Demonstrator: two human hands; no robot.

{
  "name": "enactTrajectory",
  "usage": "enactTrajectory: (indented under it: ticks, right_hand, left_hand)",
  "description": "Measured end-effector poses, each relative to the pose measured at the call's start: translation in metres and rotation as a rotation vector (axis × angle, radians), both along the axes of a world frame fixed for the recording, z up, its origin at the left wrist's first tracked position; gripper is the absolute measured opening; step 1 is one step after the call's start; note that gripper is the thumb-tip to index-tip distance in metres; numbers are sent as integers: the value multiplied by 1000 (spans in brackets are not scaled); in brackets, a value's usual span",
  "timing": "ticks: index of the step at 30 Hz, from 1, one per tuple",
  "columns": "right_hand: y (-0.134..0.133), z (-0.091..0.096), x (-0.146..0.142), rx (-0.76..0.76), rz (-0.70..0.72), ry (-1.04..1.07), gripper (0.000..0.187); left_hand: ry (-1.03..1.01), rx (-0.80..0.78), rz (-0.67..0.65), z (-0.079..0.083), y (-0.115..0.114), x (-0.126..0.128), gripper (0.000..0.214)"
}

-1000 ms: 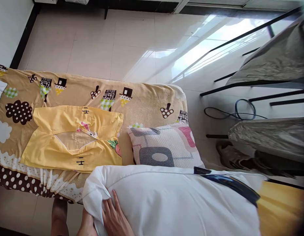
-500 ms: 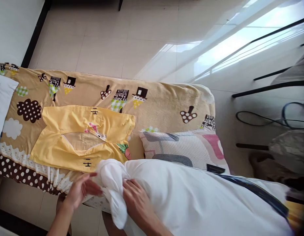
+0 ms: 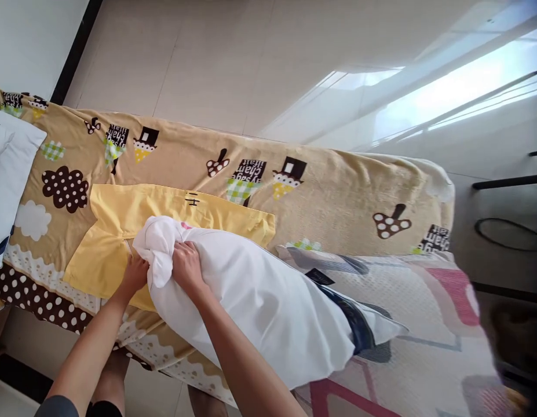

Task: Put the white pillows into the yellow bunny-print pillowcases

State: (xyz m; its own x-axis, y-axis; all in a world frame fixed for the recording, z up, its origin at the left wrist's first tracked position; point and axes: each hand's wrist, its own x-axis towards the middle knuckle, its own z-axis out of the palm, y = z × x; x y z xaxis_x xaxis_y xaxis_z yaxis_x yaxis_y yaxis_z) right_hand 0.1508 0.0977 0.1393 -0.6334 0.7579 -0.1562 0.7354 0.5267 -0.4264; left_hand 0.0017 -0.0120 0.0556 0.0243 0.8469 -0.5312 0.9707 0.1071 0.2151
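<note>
A white pillow (image 3: 259,301), its near end twisted into a bunch, lies slanted over a yellow pillowcase (image 3: 107,214) spread flat. My right hand (image 3: 187,263) is closed round the pillow just behind the bunched end. My left hand (image 3: 135,272) is closed at the lower edge of the pillowcase's zipped opening, right beside the bunch; its fingertips are partly hidden. The pillow covers most of the opening and the printed rabbit. A dark band runs across the pillow's far end.
The tan patterned blanket (image 3: 176,145) covers a narrow bed. A grey and pink patterned pillow (image 3: 416,289) lies at the right, partly beneath the white one. Another white pillow (image 3: 11,156) sits at the left edge. Tiled floor (image 3: 216,63) and a black cable (image 3: 507,231) lie beyond.
The white pillow has moved up and left from the near edge onto the yellow pillowcase, carried by my right hand. My left hand has gone from open to closed at the opening.
</note>
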Motion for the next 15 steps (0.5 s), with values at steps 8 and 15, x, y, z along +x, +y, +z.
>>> enactTrajectory:
  ticks: [8,15]
  right_hand:
    - [8,-16,-18,-185,259,-171,19]
    - [2,-39,-73,-298,484,-275,21]
  left_hand:
    - [243,-47,138,-6,55,-51,27]
    - [227,-63,33,16,72,-66,29]
